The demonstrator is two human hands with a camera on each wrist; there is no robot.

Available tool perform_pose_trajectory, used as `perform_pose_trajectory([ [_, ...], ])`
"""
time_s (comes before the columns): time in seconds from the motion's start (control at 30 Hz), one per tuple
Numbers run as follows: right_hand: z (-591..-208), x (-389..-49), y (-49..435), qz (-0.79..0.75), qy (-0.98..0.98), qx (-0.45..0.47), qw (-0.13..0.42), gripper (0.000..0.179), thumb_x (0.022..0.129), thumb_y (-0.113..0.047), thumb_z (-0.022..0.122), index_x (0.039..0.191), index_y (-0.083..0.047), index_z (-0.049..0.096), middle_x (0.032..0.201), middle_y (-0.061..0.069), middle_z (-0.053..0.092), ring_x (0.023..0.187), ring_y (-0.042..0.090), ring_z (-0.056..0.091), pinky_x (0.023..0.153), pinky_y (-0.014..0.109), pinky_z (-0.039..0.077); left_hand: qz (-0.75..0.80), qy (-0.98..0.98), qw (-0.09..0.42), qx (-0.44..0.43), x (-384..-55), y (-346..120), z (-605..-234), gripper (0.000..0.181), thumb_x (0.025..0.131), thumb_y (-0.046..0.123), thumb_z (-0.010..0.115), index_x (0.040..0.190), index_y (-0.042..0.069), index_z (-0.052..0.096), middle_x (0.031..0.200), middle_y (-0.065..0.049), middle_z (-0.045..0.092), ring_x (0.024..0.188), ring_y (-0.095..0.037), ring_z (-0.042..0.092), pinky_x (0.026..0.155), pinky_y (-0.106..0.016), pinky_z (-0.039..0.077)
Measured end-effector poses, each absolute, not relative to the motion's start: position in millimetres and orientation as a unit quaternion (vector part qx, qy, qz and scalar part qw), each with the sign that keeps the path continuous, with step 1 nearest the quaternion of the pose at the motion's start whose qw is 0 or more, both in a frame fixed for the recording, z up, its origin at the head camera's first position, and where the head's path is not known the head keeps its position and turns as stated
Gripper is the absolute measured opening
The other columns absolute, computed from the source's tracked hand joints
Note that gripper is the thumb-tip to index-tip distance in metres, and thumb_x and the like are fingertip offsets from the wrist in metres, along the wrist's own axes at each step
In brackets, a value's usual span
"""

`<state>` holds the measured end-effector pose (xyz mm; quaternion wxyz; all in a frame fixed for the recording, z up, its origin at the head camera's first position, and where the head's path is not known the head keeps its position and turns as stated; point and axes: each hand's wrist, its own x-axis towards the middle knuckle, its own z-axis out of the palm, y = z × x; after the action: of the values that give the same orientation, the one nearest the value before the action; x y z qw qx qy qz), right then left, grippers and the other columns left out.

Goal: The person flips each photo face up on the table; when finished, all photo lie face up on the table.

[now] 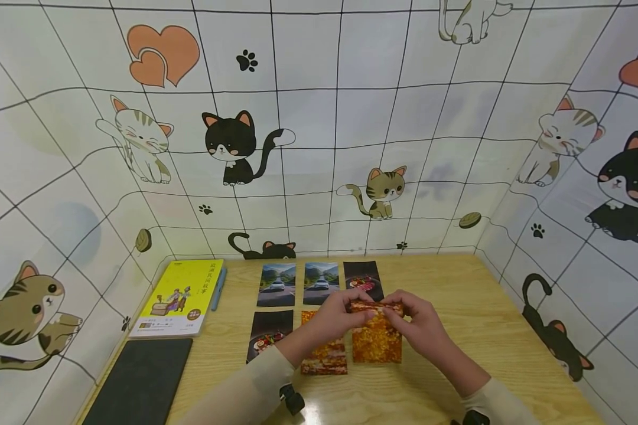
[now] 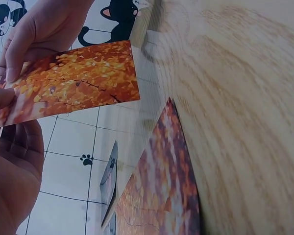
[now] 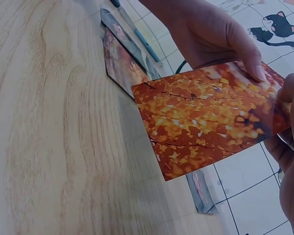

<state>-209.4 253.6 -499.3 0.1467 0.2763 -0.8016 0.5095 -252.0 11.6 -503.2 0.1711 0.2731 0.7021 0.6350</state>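
Between my two hands is a photo card (image 1: 377,339) printed with orange autumn leaves. My left hand (image 1: 342,313) pinches its far left corner, thumb on the printed face. At the far right corner my right hand (image 1: 417,321) pinches it too. Both wrist views show the card (image 3: 210,115) raised off the wood, its near end free. A second autumn-leaf card (image 1: 324,357) lies on the table just left of it, partly under my left forearm. Behind my hands lies a dark food photo card (image 1: 363,277), its lower part covered.
Two car-on-road cards (image 1: 276,285) lie in the back row. Another food card (image 1: 268,330) is at front left, partly behind my sleeve. Farther left are a yellow book (image 1: 181,295), a blue pen (image 1: 218,289) and a black flat pad (image 1: 140,381). A cat-printed cloth (image 1: 308,118) surrounds the table.
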Motion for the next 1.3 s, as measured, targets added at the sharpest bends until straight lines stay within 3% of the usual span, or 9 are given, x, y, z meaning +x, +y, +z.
perform_pose_trajectory([
  [0.1,-497,-210,253,0.509,-0.805,0.271,0.143,0.023,0.108,0.002,0.069,0.117,-0.017,0.076,0.091,0.001,0.07,0.062,0.013,0.057,0.051,0.031,0.053,0.647,0.693,0.178,0.263,-252,12,-504,0.013,0.109,0.02,0.075,0.122,0.02,0.078,0.117,-0.002,0.075,0.095,-0.017,0.075,0.085,-0.033,0.065],
  [0.37,-497,-214,253,0.516,-0.807,0.257,0.127,0.019,0.109,0.0,0.068,0.118,-0.015,0.076,0.089,0.002,0.068,0.059,0.013,0.056,0.05,0.032,0.053,0.651,0.696,0.173,0.247,-254,11,-506,0.014,0.109,0.02,0.075,0.122,0.018,0.078,0.156,-0.005,0.06,0.102,-0.017,0.075,0.087,-0.036,0.065],
  [0.5,-497,-217,252,0.53,-0.804,0.247,0.112,0.017,0.11,-0.001,0.067,0.12,-0.012,0.075,0.091,0.006,0.069,0.057,0.016,0.057,0.051,0.034,0.055,0.646,0.698,0.171,0.255,-257,9,-509,0.022,0.109,0.023,0.075,0.13,0.017,0.076,0.145,-0.007,0.068,0.101,-0.017,0.075,0.085,-0.035,0.064],
  [0.63,-495,-218,252,0.548,-0.795,0.241,0.092,0.014,0.111,-0.003,0.066,0.121,-0.01,0.074,0.09,0.009,0.069,0.056,0.024,0.059,0.051,0.036,0.057,0.652,0.689,0.191,0.252,-259,7,-514,0.046,0.109,0.027,0.075,0.152,0.014,0.066,0.124,-0.002,0.078,0.1,-0.016,0.074,0.088,-0.034,0.062],
  [0.73,-494,-219,252,0.553,-0.795,0.234,0.085,0.014,0.112,-0.005,0.066,0.122,-0.009,0.073,0.083,0.009,0.066,0.055,0.03,0.058,0.051,0.039,0.057,0.646,0.694,0.21,0.236,-258,5,-517,0.049,0.108,0.031,0.076,0.151,0.009,0.065,0.11,0.003,0.077,0.091,-0.012,0.071,0.084,-0.032,0.059],
  [0.83,-494,-220,251,0.555,-0.796,0.225,0.085,0.014,0.112,-0.006,0.066,0.123,-0.009,0.074,0.076,0.008,0.063,0.055,0.035,0.055,0.051,0.041,0.056,0.634,0.706,0.226,0.22,-255,3,-519,0.038,0.107,0.032,0.077,0.137,0.01,0.07,0.094,0.003,0.073,0.072,-0.011,0.059,0.071,-0.033,0.052],
  [1.0,-493,-223,250,0.561,-0.79,0.23,0.089,0.014,0.111,-0.004,0.066,0.123,-0.006,0.073,0.072,0.01,0.061,0.055,0.036,0.052,0.051,0.037,0.055,0.637,0.698,0.243,0.218,-250,-1,-525,0.031,0.106,0.031,0.079,0.133,0.018,0.074,0.103,0.001,0.077,0.081,-0.016,0.064,0.073,-0.035,0.053],
  [1.17,-491,-227,250,0.555,-0.796,0.219,0.106,0.014,0.111,-0.005,0.068,0.122,-0.007,0.074,0.072,0.008,0.062,0.054,0.022,0.053,0.051,0.036,0.053,0.645,0.687,0.254,0.217,-246,-4,-532,0.028,0.107,0.029,0.078,0.131,0.015,0.076,0.108,-0.002,0.079,0.092,-0.019,0.074,0.082,-0.036,0.061],
  [1.3,-490,-230,250,0.549,-0.804,0.198,0.118,0.013,0.11,-0.006,0.07,0.121,-0.008,0.075,0.079,0.009,0.067,0.056,0.022,0.055,0.052,0.035,0.054,0.649,0.679,0.262,0.222,-241,-6,-535,0.028,0.107,0.024,0.078,0.132,0.013,0.076,0.114,-0.004,0.081,0.099,-0.02,0.077,0.087,-0.038,0.063],
])
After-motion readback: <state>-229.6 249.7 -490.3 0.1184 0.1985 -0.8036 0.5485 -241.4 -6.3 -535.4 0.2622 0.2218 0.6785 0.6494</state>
